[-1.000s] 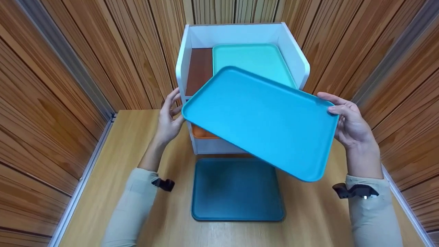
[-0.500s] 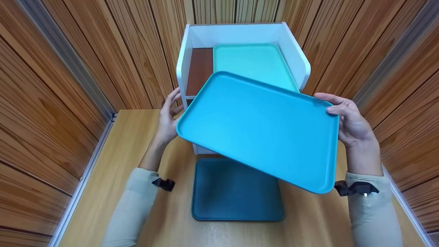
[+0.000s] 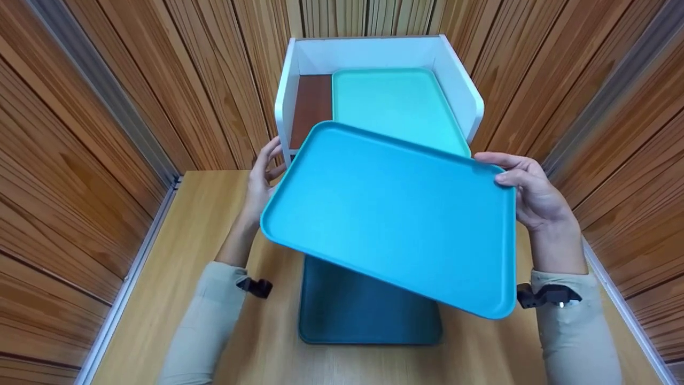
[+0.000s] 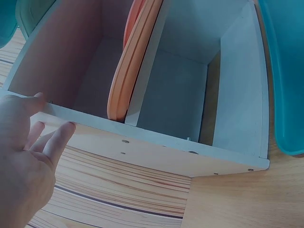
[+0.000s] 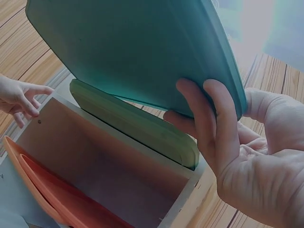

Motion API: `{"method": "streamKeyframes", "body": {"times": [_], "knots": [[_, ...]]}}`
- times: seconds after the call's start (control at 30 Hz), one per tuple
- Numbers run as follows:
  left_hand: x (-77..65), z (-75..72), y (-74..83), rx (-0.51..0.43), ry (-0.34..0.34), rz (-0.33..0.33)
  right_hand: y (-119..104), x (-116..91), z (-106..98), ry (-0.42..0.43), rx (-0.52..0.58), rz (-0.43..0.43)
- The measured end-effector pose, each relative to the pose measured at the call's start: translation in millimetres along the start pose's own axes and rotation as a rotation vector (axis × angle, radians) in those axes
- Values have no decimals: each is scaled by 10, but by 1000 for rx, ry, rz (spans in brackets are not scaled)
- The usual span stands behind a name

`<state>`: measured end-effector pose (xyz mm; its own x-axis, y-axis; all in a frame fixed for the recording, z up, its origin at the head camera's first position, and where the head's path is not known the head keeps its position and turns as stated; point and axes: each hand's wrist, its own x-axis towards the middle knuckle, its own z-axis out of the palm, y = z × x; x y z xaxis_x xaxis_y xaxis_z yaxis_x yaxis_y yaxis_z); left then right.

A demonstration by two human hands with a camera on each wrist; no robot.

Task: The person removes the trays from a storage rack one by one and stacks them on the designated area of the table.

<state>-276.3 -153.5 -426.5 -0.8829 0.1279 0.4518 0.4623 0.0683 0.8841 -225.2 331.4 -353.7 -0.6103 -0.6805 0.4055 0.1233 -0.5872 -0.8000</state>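
My right hand [image 3: 537, 198] pinches a bright blue tray [image 3: 390, 214] at its right corner, thumb on the upper face and fingers under it. The tray slants down to the right, held in the air in front of a white shelf unit [image 3: 368, 56]. In the right wrist view its underside [image 5: 123, 47] shows. My left hand [image 3: 259, 187] is at the unit's left side, relaxed fingers against the side panel [image 4: 118, 137]. A mint-green tray [image 3: 390, 99] lies on the top shelf, its front covered by the blue tray. A dark teal tray [image 3: 368, 315] lies on the table below, partly hidden.
Orange trays [image 4: 121, 90] lie on the unit's middle shelf, shown in both wrist views. The lowest compartment [image 4: 173, 90] has white walls. Wood-panelled walls [image 3: 107, 133] close in the table [image 3: 203, 214] at the back and both sides.
My right hand has brought the blue tray nearer to me and a little left. It covers more of the dark teal tray and hides the orange tray in the head view. My left hand stays put.
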Motion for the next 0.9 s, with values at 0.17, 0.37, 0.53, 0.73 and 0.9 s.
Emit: {"method": "streamKeyframes", "body": {"times": [0.17,0.37,0.53,0.73,0.9], "knots": [[19,4,-20,11,2,9,42,-7,-17,1,-36,24],[44,11,-70,39,5,55,83,-38,-53,7,-80,42],[42,14,-66,45,6,59,114,-54,-80,1,-96,42],[55,12,-65,44,10,51,164,-47,-120,-54,-85,33],[60,8,-69,39,13,59,220,-40,-167,-113,-139,13]]}}
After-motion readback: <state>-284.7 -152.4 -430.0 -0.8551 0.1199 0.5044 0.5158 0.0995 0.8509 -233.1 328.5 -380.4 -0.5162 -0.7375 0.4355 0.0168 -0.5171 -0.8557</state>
